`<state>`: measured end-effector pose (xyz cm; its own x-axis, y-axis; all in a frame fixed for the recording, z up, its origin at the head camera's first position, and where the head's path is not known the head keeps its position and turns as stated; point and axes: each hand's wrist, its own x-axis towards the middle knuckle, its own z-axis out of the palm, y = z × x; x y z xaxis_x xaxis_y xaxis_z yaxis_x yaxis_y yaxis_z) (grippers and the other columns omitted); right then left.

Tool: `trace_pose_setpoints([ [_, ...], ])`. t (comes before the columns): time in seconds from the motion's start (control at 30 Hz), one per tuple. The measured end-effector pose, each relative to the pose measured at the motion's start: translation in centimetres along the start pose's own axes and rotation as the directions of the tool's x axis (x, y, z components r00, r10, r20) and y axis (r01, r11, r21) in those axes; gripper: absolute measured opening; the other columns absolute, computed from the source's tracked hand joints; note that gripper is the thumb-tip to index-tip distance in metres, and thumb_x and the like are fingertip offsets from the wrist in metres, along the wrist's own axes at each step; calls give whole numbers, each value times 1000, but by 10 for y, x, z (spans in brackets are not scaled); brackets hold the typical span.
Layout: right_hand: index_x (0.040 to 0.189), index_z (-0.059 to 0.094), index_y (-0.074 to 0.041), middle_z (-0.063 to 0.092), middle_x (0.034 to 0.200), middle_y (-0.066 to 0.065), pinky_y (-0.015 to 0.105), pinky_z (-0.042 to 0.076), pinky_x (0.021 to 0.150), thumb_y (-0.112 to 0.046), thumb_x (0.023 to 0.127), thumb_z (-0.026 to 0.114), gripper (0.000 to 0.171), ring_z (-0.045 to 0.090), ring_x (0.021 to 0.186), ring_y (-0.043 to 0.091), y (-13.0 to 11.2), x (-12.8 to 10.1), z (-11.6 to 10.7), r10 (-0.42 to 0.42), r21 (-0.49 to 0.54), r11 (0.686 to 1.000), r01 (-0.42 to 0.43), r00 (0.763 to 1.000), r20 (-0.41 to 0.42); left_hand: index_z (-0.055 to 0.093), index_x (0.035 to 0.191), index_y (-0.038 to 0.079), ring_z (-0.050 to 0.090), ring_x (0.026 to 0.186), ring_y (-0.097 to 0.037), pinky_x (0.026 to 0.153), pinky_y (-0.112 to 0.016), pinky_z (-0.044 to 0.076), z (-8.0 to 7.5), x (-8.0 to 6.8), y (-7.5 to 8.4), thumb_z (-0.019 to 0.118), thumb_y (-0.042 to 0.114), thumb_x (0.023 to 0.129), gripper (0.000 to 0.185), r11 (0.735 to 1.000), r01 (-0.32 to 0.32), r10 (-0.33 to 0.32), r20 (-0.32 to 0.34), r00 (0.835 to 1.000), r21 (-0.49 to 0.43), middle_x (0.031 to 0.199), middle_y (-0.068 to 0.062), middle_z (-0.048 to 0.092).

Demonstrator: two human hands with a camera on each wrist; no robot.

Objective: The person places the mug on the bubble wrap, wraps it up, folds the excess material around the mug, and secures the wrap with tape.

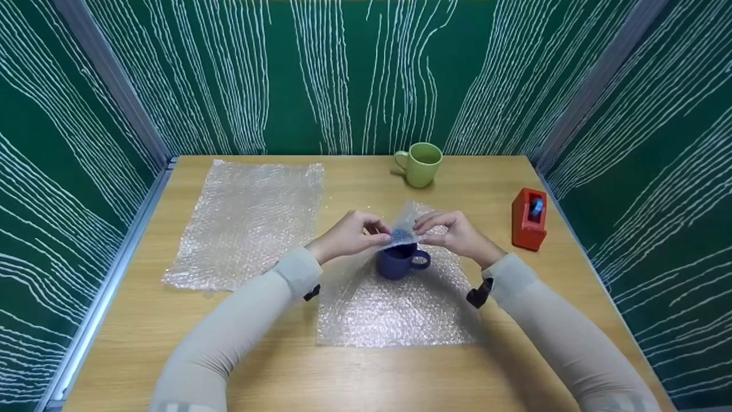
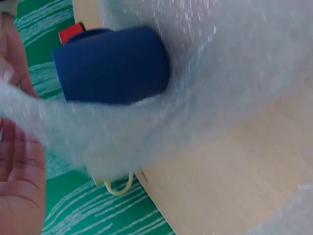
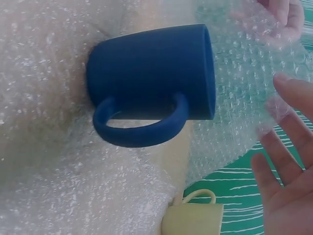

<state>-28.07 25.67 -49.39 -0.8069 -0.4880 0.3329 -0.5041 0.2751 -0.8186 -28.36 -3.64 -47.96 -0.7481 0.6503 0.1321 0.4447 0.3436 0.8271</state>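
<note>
Surface point(image 1: 366, 372): wooden, walled in by green panels on three sides.
Spare wrap point(image 1: 246, 223): a bubble wrap sheet lying flat toward the far left corner.
Wrap in use point(image 1: 394, 309): a bubble wrap sheet near the middle, its far edge lifted over the mug.
Tape dispenser point(image 1: 528, 219): red, by the right edge.
Green mug point(image 1: 421, 164): upright near the far edge.
Blue mug point(image 1: 398, 260): upright on the wrap in use, handle to the right.
Left hand point(image 1: 349, 234): fingers pinch the lifted wrap edge.
Right hand point(image 1: 454, 232): fingers pinch the same edge, just beside the left.
</note>
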Motion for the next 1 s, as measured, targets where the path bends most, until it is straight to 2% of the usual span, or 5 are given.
trace_pose_setpoints([
  [0.13, 95, 82, 7, 80, 108, 28, 20, 52, 103, 12, 84, 83, 12, 72, 105, 4, 2, -5, 1, 33, 5, 999, -33, 999, 9, 79, 116, 3, 71, 98, -19, 89, -30, 59, -9, -4, -4, 82, 23, 98, 26, 999, 47, -48, 57, 997, 20, 110, -12, 79],
  [0.27, 95, 83, 7, 80, 107, 28, 20, 54, 102, 10, 86, 83, 9, 73, 102, 4, 4, -10, 2, 81, 17, 997, -81, 997, 18, 77, 118, 2, 72, 100, -28, 87, -29, 59, -12, -13, -9, 88, 21, 91, 35, 999, 40, -44, 110, 993, 33, 112, -14, 78],
  [0.43, 93, 82, 8, 79, 107, 29, 19, 54, 102, 12, 86, 81, 9, 74, 101, 4, 7, -15, 4, 125, 52, 991, -126, 992, 24, 74, 118, 3, 69, 98, -36, 82, -27, 56, -7, -25, -17, 89, 10, 86, 36, 997, -24, 15, 120, 993, 79, 104, -10, 72],
  [0.7, 90, 84, 5, 79, 105, 30, 18, 56, 100, 17, 85, 79, 13, 74, 101, 3, 12, -20, 6, 122, 81, 989, -124, 992, 28, 72, 112, -1, 65, 89, -22, 81, -27, 57, 5, -42, -26, 71, -8, 90, 23, 967, -130, 119, 65, 991, 218, 99, -15, 71],
  [1.0, 92, 83, 7, 78, 109, 32, 17, 56, 98, 16, 86, 79, 12, 72, 104, 3, 17, -25, 10, 141, 73, 987, -143, 989, 40, 76, 101, -2, 72, 89, -27, 84, -29, 63, 10, -51, -32, 73, -9, 91, 12, 938, -218, 206, 73, 976, 271, 100, -15, 74],
])
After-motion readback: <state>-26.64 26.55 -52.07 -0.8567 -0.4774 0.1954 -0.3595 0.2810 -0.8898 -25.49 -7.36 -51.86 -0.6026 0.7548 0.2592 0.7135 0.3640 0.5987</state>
